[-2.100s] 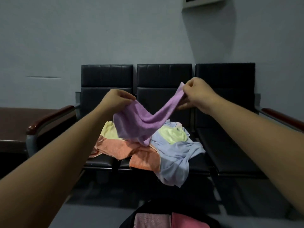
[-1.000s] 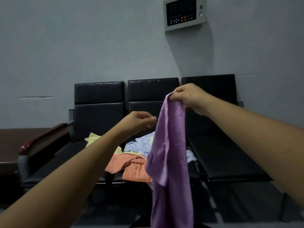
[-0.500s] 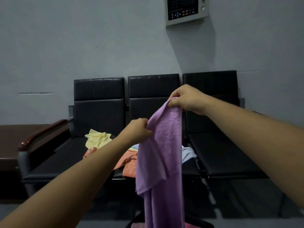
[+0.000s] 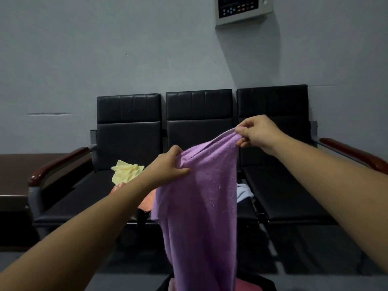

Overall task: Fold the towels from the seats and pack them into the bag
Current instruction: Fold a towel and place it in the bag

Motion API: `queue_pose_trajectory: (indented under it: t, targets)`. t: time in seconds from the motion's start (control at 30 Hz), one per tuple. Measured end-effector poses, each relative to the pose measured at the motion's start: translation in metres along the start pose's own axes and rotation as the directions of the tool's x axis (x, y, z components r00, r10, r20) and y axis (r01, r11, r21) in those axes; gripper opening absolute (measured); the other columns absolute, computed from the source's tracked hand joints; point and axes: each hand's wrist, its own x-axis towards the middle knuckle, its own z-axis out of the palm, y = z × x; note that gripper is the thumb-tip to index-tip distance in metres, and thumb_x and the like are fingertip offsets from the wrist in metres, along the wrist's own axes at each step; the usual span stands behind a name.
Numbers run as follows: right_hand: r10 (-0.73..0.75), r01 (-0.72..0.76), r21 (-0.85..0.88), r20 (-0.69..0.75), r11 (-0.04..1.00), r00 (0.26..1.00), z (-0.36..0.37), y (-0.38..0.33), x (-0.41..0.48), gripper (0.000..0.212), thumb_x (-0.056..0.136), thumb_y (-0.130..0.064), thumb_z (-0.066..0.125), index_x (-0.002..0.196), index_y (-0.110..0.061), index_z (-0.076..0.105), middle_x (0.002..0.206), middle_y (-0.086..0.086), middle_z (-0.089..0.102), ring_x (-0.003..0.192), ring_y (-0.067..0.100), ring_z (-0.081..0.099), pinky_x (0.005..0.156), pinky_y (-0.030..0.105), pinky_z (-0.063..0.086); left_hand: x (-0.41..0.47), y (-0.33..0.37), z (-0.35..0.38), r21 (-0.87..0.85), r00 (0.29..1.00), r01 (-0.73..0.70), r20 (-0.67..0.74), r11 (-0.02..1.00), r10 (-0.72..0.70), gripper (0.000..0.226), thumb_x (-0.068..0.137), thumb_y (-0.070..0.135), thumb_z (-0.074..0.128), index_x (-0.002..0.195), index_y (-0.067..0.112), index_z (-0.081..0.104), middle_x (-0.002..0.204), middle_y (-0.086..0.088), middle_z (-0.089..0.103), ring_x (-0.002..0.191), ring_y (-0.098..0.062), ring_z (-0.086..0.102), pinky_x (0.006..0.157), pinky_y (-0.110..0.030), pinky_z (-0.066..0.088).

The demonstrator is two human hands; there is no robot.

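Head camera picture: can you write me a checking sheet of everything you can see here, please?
Surface: three black seats in a row, with brown armrests at the ends.
Job's things: purple towel held up, hanging down in front of the bag; yellow towel, orange towel and blue towel lie on the seats; pink cloth in the bag.
Clutter: nothing seen.
Hands: left hand grips the purple towel's top edge; right hand pinches it higher up.
Cables: nothing seen.
Surroundings: grey wall, panel with buttons, brown table at left.
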Motion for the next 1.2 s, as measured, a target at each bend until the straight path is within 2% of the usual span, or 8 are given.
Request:
queue_pose_trajectory:
  t: [0.23,0.4,0.53,0.6,0.73,0.9,1.0,1.2]
  targets:
    - [0.012,-0.004,0.059,-0.139,0.998,0.99,-0.005,0.007,0.002,0.009,0.098,-0.009,0.065,0.104,-0.004,0.066,0.088,0.015,0.071,0.066,0.017,0.071,0.066,0.029,0.063,0.001,-0.025,-0.017,0.315,0.997,0.04,0.055,0.948,-0.061,0.02,0.093,0.014,0.054,0.098,0.013,0.074,0.08,0.0,0.07,0.072,-0.014,0.069,0.057,-0.021,0.044]
    - [0.002,0.0,0.012,-0.233,1.0,0.973,-0.006,0.02,0.005,0.007,0.094,-0.009,0.069,0.097,-0.003,0.069,0.082,0.014,0.072,0.058,0.014,0.069,0.057,0.024,0.059,-0.002,-0.041,-0.021,0.438,0.986,0.037,0.132,0.898,-0.105,0.024,0.098,0.025,0.056,0.108,0.017,0.076,0.103,-0.004,0.073,0.092,-0.019,0.064,0.076,-0.027,0.045]
    - [-0.023,0.015,-0.033,-0.259,0.999,0.966,-0.004,0.027,0.006,0.01,0.097,-0.007,0.064,0.105,-0.011,0.067,0.088,0.013,0.071,0.064,0.019,0.073,0.061,0.026,0.059,-0.003,-0.045,-0.021,-0.066,0.991,0.101,0.09,0.993,-0.095,0.02,0.096,0.016,0.064,0.115,0.023,0.063,0.095,-0.012,0.072,0.08,-0.026,0.069,0.07,-0.039,0.055]
    - [-0.041,0.035,-0.029,-0.227,0.999,0.973,0.0,0.027,0.005,0.017,0.098,-0.002,0.058,0.106,-0.015,0.064,0.089,0.012,0.069,0.067,0.022,0.074,0.06,0.026,0.059,-0.005,-0.033,-0.022,-0.461,0.989,0.136,0.122,0.877,-0.089,0.017,0.098,0.009,0.06,0.113,0.017,0.06,0.089,-0.017,0.067,0.073,-0.027,0.066,0.06,-0.036,0.056]
    - [-0.015,0.021,0.046,-0.114,0.999,0.993,0.014,0.015,-0.005,0.028,0.096,0.009,0.048,0.084,-0.006,0.069,0.081,0.014,0.068,0.055,0.014,0.066,0.056,0.022,0.059,-0.006,-0.001,-0.029,-0.703,0.979,0.121,0.199,0.701,0.03,0.016,0.099,-0.001,0.052,0.1,0.005,0.066,0.089,-0.013,0.064,0.073,-0.015,0.067,0.062,-0.024,0.057]
    - [-0.077,0.033,0.228,0.186,0.973,0.979,0.033,-0.008,-0.025,0.016,0.095,0.002,0.058,0.092,0.012,0.07,0.081,0.021,0.067,0.067,0.023,0.067,0.065,0.025,0.059,-0.007,0.028,-0.031,-0.512,0.976,-0.011,0.183,0.859,0.122,0.019,0.094,0.013,0.065,0.11,0.005,0.069,0.099,-0.011,0.076,0.094,-0.022,0.075,0.083,-0.03,0.061]
    - [-0.17,0.16,0.058,0.363,0.985,0.916,0.041,-0.016,-0.034,0.03,0.089,-0.026,0.075,0.097,0.003,0.076,0.086,0.013,0.075,0.074,0.018,0.071,0.071,0.023,0.06,-0.005,0.039,-0.027,-0.469,0.988,-0.064,0.093,0.881,0.122,0.021,0.095,0.018,0.064,0.103,0.0,0.069,0.089,-0.013,0.077,0.085,-0.024,0.077,0.077,-0.032,0.063]
    - [-0.257,0.322,-0.168,0.322,0.932,0.911,0.06,-0.008,-0.035,0.02,0.09,-0.024,0.076,0.095,-0.005,0.078,0.097,-0.006,0.075,0.08,0.016,0.073,0.07,0.026,0.061,-0.006,0.042,-0.021,-0.37,0.994,-0.104,-0.019,0.923,0.105,0.024,0.097,0.022,0.063,0.101,-0.001,0.068,0.075,-0.009,0.076,0.069,-0.018,0.076,0.058,-0.021,0.058]
